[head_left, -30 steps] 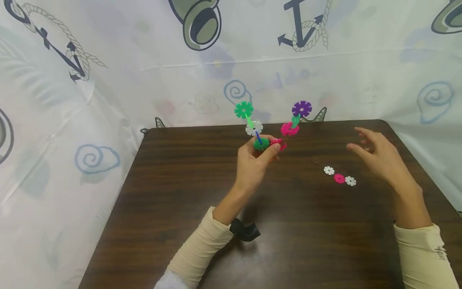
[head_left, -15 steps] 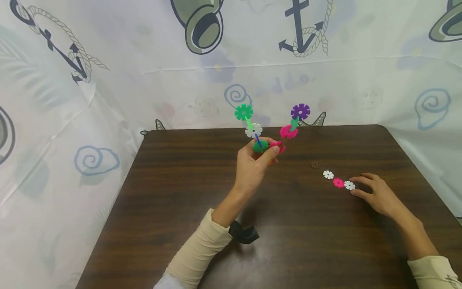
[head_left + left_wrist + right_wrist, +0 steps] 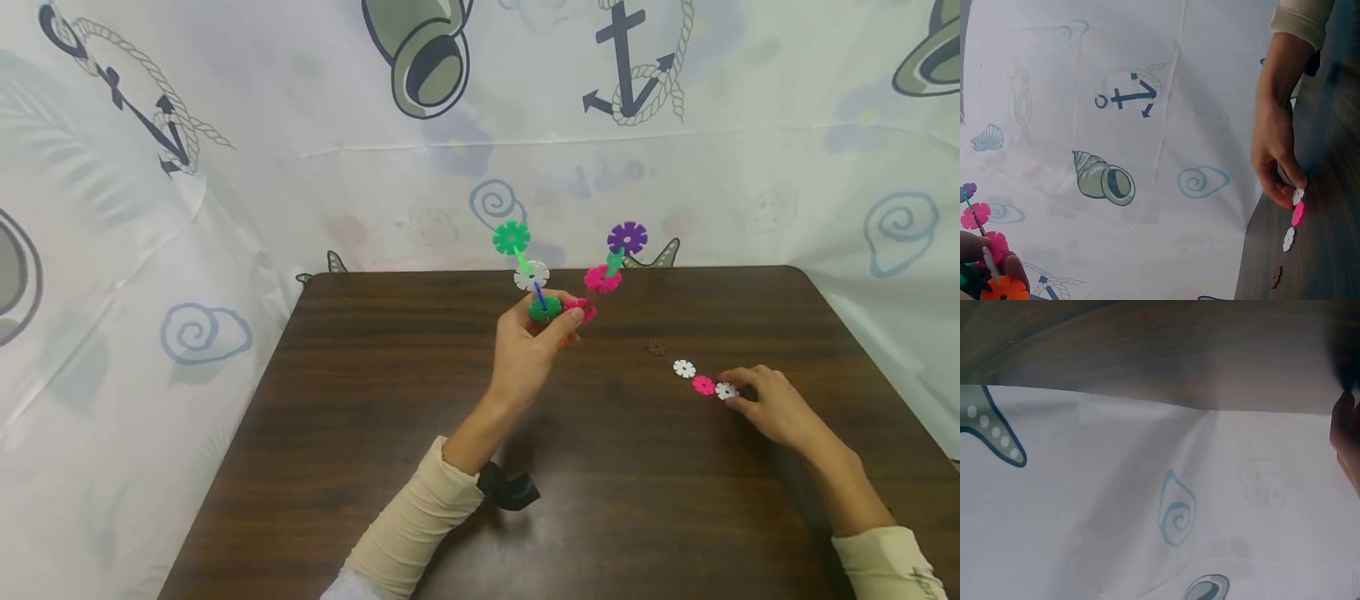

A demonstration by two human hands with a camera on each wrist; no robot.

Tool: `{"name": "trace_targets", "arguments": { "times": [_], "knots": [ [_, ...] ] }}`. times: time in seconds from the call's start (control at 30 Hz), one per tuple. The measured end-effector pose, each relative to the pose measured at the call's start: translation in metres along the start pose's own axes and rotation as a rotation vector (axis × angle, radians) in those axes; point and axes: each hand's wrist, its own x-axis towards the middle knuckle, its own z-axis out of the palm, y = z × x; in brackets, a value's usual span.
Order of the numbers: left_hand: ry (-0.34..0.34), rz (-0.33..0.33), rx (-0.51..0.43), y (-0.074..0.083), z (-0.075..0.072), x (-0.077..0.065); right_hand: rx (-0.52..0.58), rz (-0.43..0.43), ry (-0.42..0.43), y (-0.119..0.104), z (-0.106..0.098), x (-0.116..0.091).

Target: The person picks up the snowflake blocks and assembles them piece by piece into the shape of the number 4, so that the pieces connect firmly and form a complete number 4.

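My left hand (image 3: 519, 354) holds up a branching chain of interlocking flower discs above the table, pinching it near a green disc (image 3: 545, 309) and a pink disc. One branch rises to a white disc (image 3: 532, 275) and a green disc (image 3: 512, 238); the other goes through a pink disc (image 3: 602, 278) to a purple disc (image 3: 627, 238). An orange disc (image 3: 1005, 290) shows lower on the chain in the left wrist view. At the right, my right hand (image 3: 776, 408) pinches a loose white disc (image 3: 726, 391) between thumb and fingers, at the near end of a row.
Beyond that white disc, the row on the dark wooden table (image 3: 360, 400) continues with a pink disc (image 3: 703, 385), another white disc (image 3: 684, 368) and a brown disc (image 3: 656, 347). A printed curtain (image 3: 315, 192) hangs behind the table's far edge and left side.
My right hand has come down from above the table's right side to the near white disc and closed its fingertips on it. The left hand keeps holding the chain in nearly the same place.
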Motion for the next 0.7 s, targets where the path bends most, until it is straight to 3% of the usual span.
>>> {"name": "trace_targets", "arguments": {
  "times": [0.17,0.27,0.43,0.6,0.7],
  "knots": [
    [-0.006,0.001,0.001,-0.001,0.0,0.0,0.007,0.1,-0.026,-0.003,-0.001,0.0],
    [-0.021,-0.003,0.026,-0.003,0.002,0.0,0.026,0.169,0.013,-0.008,0.001,-0.006],
    [-0.022,-0.008,0.047,-0.002,0.002,0.0,0.072,0.2,0.183,-0.032,-0.009,-0.003],
    [0.002,0.006,0.01,0.0,-0.002,0.0,0.153,0.181,0.37,-0.069,-0.04,0.013],
    [0.006,0.009,0.003,0.001,-0.004,0.0,0.265,0.152,0.476,-0.093,-0.057,0.02]
  ]
}}
